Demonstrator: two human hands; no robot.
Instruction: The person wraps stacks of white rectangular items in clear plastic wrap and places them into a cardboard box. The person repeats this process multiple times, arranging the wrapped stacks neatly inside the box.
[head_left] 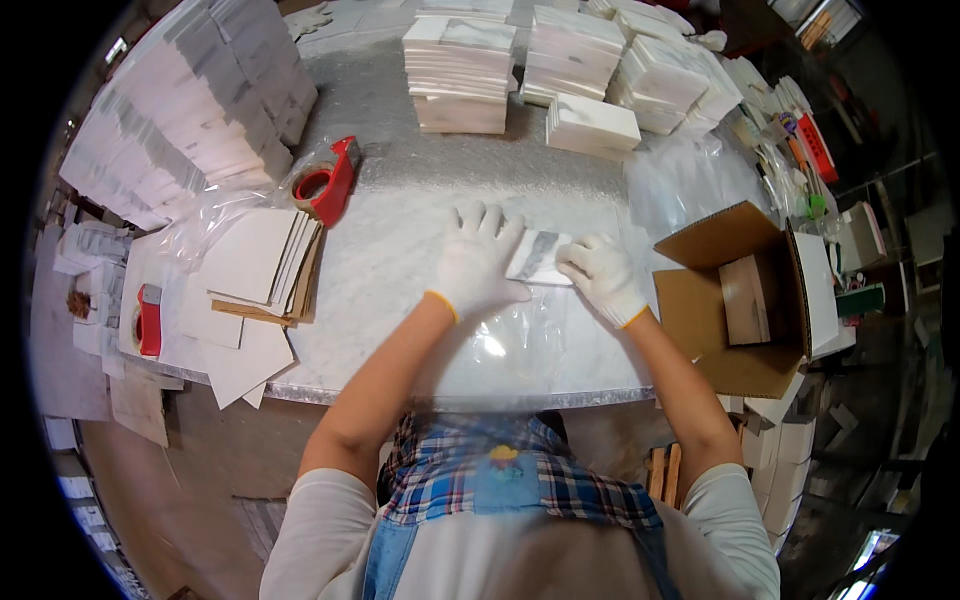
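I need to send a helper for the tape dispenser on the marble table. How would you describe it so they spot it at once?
Start at the big leaning stack of white tiles on the table's far left. At its foot lies the red tape dispenser with a brown roll, above the loose cardboard sheets. Everything around it is white, clear or brown.

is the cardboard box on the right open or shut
Open: the cardboard box lies with its flaps spread wide, and a pale tile-like piece shows inside its mouth.
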